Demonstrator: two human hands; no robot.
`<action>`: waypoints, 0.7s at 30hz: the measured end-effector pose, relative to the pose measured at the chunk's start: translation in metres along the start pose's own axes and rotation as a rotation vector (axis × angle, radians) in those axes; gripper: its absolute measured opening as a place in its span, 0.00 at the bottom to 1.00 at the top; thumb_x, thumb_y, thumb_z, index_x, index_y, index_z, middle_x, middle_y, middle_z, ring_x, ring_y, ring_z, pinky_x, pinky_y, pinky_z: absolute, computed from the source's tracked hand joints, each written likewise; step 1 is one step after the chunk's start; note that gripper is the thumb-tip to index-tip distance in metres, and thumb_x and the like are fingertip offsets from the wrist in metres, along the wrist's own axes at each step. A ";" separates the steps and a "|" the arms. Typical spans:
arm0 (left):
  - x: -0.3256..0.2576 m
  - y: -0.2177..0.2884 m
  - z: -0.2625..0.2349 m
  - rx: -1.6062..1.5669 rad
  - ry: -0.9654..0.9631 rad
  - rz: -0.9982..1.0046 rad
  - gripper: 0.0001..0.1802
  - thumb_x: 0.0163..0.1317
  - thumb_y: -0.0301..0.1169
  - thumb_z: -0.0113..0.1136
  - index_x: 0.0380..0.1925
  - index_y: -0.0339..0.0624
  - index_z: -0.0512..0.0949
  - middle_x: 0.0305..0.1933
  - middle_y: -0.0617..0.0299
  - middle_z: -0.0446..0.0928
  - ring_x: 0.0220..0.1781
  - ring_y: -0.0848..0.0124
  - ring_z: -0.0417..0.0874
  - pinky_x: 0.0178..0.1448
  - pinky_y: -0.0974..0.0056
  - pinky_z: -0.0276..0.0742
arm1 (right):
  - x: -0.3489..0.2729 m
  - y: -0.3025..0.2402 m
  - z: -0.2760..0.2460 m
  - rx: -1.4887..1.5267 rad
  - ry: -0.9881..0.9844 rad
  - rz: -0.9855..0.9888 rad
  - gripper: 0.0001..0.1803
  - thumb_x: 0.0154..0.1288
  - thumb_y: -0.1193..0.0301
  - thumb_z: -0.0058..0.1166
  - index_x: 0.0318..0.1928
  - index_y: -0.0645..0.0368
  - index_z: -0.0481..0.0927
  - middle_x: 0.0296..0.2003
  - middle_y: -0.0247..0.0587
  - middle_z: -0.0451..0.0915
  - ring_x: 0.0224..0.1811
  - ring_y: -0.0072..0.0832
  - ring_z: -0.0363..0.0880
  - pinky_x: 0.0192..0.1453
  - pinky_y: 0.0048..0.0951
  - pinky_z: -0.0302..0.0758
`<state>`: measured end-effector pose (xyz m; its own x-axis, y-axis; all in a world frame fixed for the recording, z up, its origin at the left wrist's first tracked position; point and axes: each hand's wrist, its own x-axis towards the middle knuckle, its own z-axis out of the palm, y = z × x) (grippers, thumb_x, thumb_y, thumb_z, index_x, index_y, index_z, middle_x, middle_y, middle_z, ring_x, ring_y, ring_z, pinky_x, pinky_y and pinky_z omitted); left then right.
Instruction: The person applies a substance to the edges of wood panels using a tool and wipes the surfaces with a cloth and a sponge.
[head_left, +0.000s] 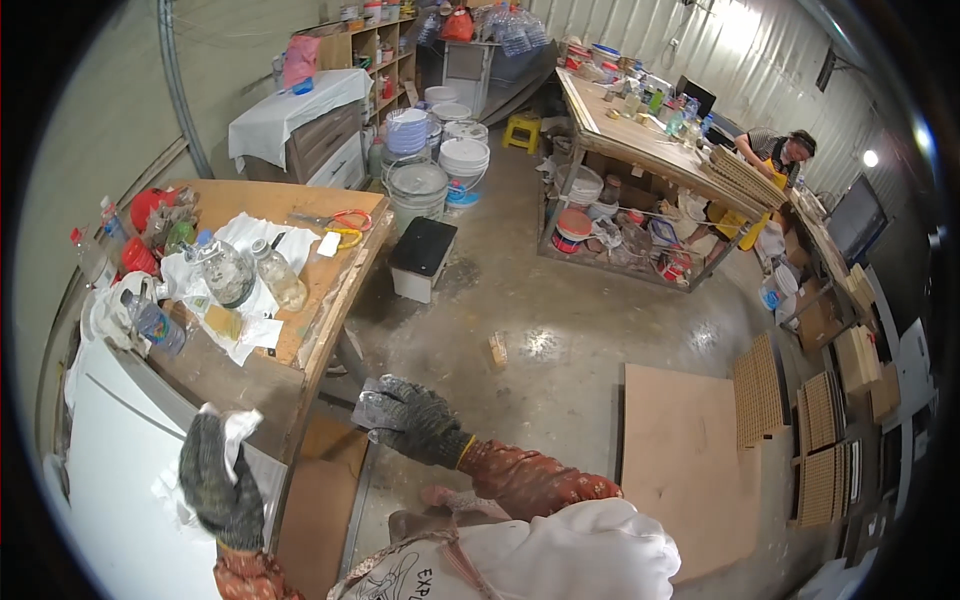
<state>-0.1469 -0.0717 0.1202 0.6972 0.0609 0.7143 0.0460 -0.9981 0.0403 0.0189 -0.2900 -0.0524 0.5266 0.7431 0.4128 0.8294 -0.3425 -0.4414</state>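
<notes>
Head view | white cloth (238,428) bunched at near edge of white panel (120,480), clenched in gloved left hand (218,480) | right hand (412,420) well right of it, past worktop (262,385) corner, loosely curled, empty.

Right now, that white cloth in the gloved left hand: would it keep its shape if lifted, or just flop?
Probably flop: the white cloth bunches and folds over the left hand, so it looks soft rather than stiff. It seems light, since the fingers hold it without strain. The knit glove should grip it well, so slipping looks unlikely. The right hand is off it.
</notes>
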 end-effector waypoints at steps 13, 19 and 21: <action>-0.129 -0.023 -0.081 0.463 -0.214 -0.025 0.19 0.61 0.26 0.50 0.54 0.40 0.73 0.58 0.52 0.72 0.59 0.54 0.72 0.60 0.52 0.68 | -0.003 -0.057 0.001 -0.021 0.114 -0.058 0.31 0.55 0.53 0.58 0.59 0.45 0.70 0.57 0.42 0.67 0.60 0.43 0.65 0.60 0.44 0.67; -0.233 -0.034 -0.155 0.681 -0.208 -0.053 0.18 0.65 0.29 0.47 0.54 0.36 0.71 0.56 0.47 0.73 0.55 0.49 0.75 0.56 0.50 0.72 | 0.019 -0.103 0.003 -0.123 0.217 -0.224 0.27 0.59 0.57 0.54 0.57 0.55 0.71 0.55 0.50 0.68 0.61 0.44 0.63 0.61 0.43 0.64; -0.243 -0.023 -0.179 0.681 -0.262 -0.147 0.19 0.64 0.30 0.49 0.55 0.35 0.70 0.56 0.45 0.72 0.56 0.46 0.74 0.57 0.48 0.70 | 0.024 -0.085 0.026 -0.105 0.202 -0.150 0.27 0.58 0.60 0.54 0.55 0.61 0.70 0.50 0.51 0.69 0.56 0.46 0.66 0.59 0.44 0.65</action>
<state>-0.4453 -0.0646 0.0710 0.7936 0.2775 0.5415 0.5257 -0.7607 -0.3806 -0.0438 -0.2282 -0.0264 0.4145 0.6636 0.6227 0.9101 -0.3028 -0.2831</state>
